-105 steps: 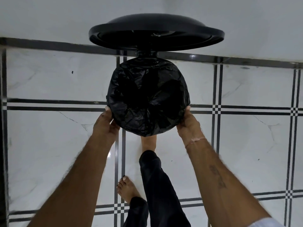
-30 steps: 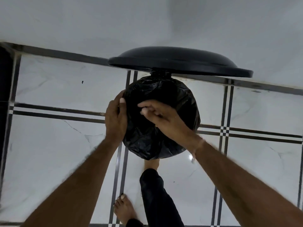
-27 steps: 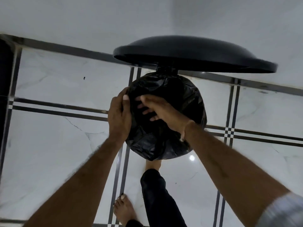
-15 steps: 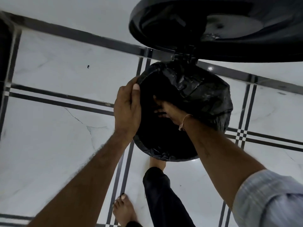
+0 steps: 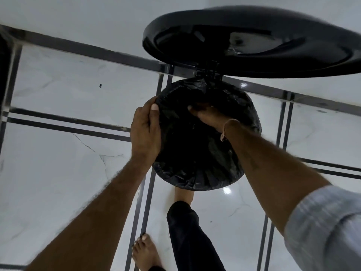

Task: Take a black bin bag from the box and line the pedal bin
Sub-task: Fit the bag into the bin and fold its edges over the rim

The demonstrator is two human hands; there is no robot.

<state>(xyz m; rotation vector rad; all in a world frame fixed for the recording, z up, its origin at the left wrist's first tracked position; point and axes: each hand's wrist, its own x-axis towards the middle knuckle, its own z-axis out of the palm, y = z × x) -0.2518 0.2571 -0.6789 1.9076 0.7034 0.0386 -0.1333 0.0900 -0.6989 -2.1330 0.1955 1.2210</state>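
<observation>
Crinkled glossy plastic bin bag [image 5: 207,145]; smooth shiny black lid [image 5: 254,42]; polished marble-look floor tiles [image 5: 58,173]

Both forearms bare and hairy. Left hand [image 5: 145,132]: no ring or band seen; thumbnail pale and trimmed short. Right hand [image 5: 209,114]: partly in shadow; thin pale thread bracelet [image 5: 226,127] at the wrist, with a small loose end hanging. Faint dark marking [image 5: 254,164], possibly a tattoo, on the right forearm; not legible. Right sleeve [image 5: 324,227]: light grey-blue fabric with fine stripes, pushed up above the elbow. Trouser leg [image 5: 187,235]: black, loose, hem at the ankle. Both feet bare; left foot [image 5: 145,251] shows toenails.
</observation>
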